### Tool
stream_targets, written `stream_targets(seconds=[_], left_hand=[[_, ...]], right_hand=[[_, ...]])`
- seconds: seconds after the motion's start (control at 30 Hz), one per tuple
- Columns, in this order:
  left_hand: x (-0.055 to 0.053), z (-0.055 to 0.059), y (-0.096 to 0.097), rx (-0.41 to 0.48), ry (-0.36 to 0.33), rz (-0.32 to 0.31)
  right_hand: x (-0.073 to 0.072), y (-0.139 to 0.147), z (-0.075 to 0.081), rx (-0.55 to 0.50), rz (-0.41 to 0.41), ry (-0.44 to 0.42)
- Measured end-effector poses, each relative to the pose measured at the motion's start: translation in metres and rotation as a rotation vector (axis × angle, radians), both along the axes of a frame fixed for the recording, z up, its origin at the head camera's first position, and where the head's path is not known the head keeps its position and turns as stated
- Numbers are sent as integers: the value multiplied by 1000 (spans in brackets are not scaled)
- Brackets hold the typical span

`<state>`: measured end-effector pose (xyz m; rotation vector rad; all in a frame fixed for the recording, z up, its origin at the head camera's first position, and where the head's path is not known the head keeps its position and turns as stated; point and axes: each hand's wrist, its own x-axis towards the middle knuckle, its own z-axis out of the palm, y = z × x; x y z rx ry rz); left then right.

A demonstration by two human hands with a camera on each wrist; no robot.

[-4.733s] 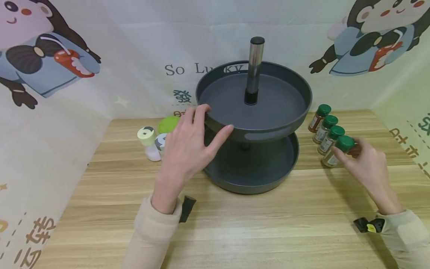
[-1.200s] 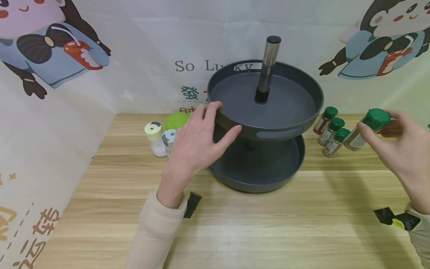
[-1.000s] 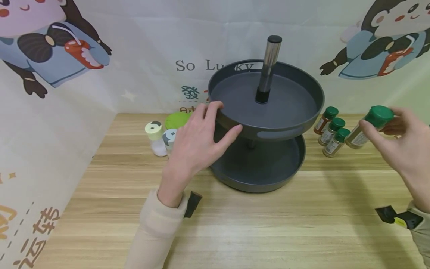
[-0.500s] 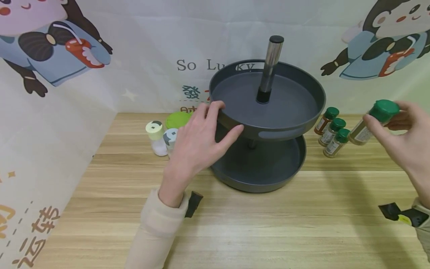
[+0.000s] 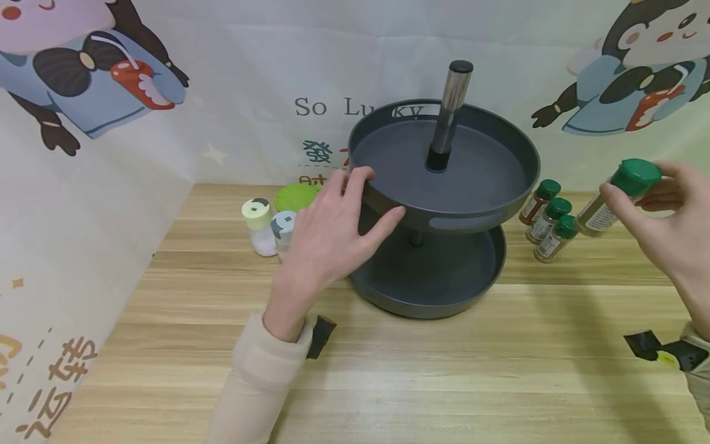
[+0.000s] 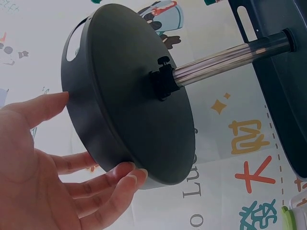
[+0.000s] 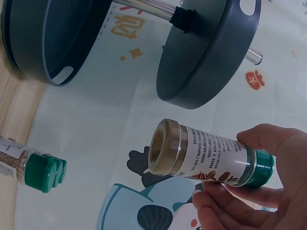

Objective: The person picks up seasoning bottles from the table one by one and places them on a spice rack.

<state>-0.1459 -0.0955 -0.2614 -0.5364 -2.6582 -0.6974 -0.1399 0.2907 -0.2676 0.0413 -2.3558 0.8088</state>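
Note:
A dark grey two-tier round tray (image 5: 424,302) stands on the table, a metal pole rising through its middle. My left hand (image 5: 327,231) holds the left front of the upper tier, with thumb and fingertips at its side wall in the left wrist view. My right hand (image 5: 679,228) grips a spice jar (image 7: 201,153) by its green cap, thumb on one side and fingers on the other. The jar is tilted, in the air above the table, with brown powder and a printed label showing. Beside it three similar green-capped spice jars (image 5: 549,240) stand in a row.
Left of the tray stand a pale-yellow-topped shaker (image 5: 261,231), a grey-and-white-topped one (image 5: 283,225) and a bright green lid (image 5: 296,196), partly hidden by my left hand. A printed cloth (image 5: 249,74) hangs behind the wooden table (image 5: 444,382).
My right hand has lifted the front spice jar out of its row, and it has moved up and to the right. The left hand stays at the upper tier.

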Motion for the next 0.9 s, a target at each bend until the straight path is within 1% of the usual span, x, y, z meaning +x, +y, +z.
stream_targets(seconds=[0.23, 0.6, 0.9], left_hand=[[0, -1, 0, -5, -6, 1], [1, 0, 1, -19, -12, 2], [1, 0, 2, -31, -4, 6]], right_hand=[[-6, -6, 5, 24, -6, -11], [-14, -11, 14, -19, -24, -17], [-19, -17, 24, -23, -22, -6]])
